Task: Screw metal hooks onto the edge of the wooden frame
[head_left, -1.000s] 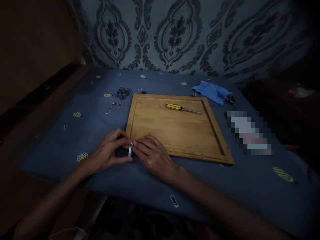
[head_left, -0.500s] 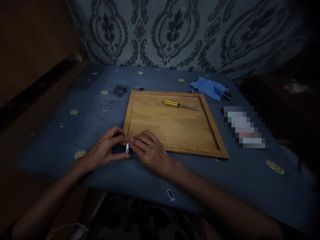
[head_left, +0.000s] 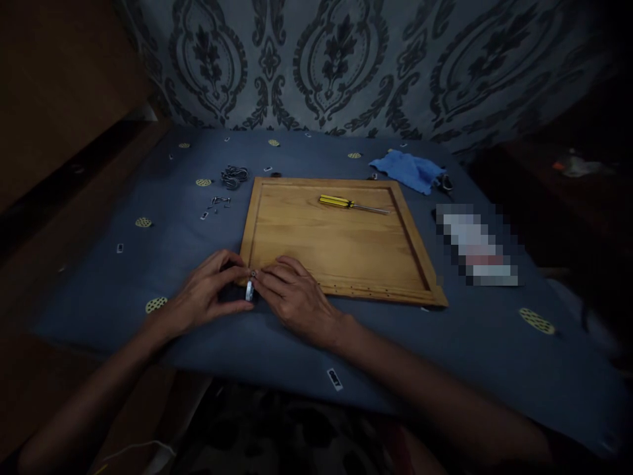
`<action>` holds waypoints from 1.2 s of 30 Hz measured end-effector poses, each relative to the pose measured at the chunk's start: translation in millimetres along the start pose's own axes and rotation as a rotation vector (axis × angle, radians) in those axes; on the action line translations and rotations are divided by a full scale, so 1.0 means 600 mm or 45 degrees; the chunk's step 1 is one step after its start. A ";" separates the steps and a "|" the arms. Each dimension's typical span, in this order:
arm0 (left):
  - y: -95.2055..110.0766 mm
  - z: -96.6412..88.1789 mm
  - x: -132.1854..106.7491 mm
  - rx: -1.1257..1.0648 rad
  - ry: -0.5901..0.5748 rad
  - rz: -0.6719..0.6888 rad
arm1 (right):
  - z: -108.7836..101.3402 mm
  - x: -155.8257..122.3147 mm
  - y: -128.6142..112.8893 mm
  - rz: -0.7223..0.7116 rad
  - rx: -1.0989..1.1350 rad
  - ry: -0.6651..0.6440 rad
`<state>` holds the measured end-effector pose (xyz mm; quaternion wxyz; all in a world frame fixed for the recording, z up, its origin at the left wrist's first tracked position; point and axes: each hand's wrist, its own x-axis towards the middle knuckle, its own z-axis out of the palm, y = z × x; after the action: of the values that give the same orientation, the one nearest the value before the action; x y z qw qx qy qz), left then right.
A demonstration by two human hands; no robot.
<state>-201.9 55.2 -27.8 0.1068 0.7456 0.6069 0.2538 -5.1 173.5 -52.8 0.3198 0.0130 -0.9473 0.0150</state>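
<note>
A square wooden panel [head_left: 341,244] with a raised frame lies flat on the blue cloth. At its near left corner my left hand [head_left: 208,297] and my right hand [head_left: 294,300] meet, fingers pinched on a small silvery metal bracket [head_left: 250,289] held against the corner. A small screw or hole shows at the top of the bracket. A yellow-handled screwdriver [head_left: 346,203] rests on the panel's far side, away from both hands.
A pile of metal hooks [head_left: 233,176] and loose screws [head_left: 217,202] lie left of the panel. A blue rag [head_left: 408,170] sits at the back right. A blurred white object [head_left: 475,245] lies right of the panel. The patterned wall stands behind.
The view has shifted slightly; both hands stay pinched on the bracket at the panel's corner, with only small finger adjustments.
</note>
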 end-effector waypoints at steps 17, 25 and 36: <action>0.002 -0.005 -0.008 -0.022 -0.018 -0.011 | 0.001 -0.002 -0.001 0.005 0.005 0.032; 0.000 -0.005 -0.007 -0.050 -0.027 -0.027 | 0.003 -0.001 0.001 0.020 0.027 0.018; -0.001 -0.003 -0.005 -0.071 -0.004 -0.015 | 0.002 -0.001 0.002 -0.008 0.011 0.050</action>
<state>-203.9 51.9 -27.1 0.1298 0.7392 0.6037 0.2688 -5.3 174.9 -54.2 0.3383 0.0169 -0.9407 0.0183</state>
